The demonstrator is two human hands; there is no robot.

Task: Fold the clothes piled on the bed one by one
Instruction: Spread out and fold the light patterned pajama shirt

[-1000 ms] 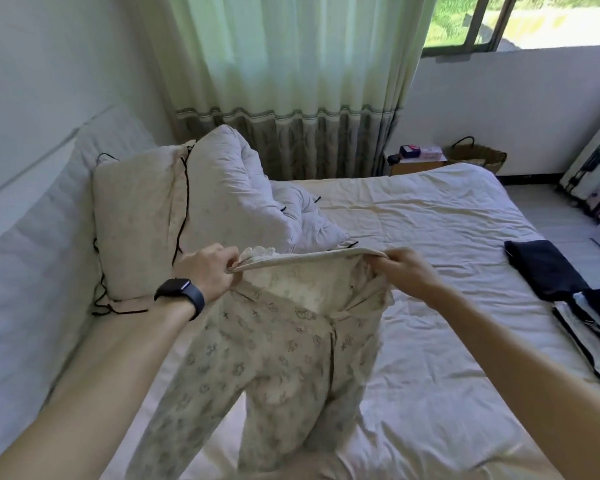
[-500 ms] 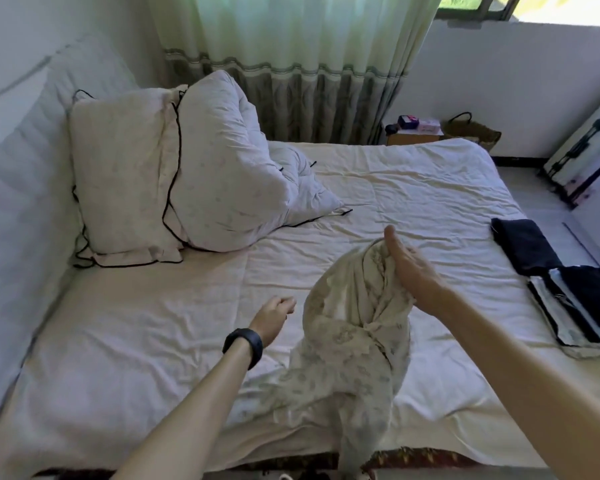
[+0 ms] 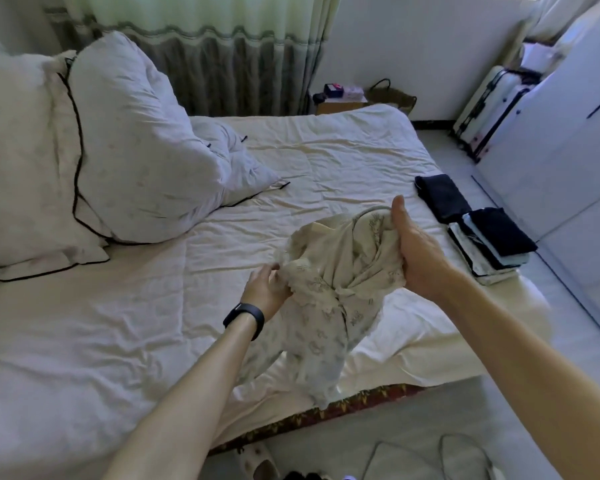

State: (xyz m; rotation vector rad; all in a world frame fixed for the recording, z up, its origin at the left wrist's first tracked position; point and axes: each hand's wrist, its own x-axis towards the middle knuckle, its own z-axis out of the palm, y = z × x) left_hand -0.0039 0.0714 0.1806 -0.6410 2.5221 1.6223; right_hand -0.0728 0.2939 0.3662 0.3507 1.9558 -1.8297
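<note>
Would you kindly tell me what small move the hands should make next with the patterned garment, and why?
Probably draw both hands apart to spread the patterned garment out over the bed. It hangs bunched and twisted between the left hand, pinching its frilled edge, and the right hand, gripping the other side, so no clean fold looks possible yet.

Soft daylight through the curtain (image 3: 201, 39); wide-angle edges bend.

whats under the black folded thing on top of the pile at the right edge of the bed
Under the black folded garment, edges of a light blue piece and a white dark-trimmed piece show. Their middles, and anything between them, are covered.
</note>
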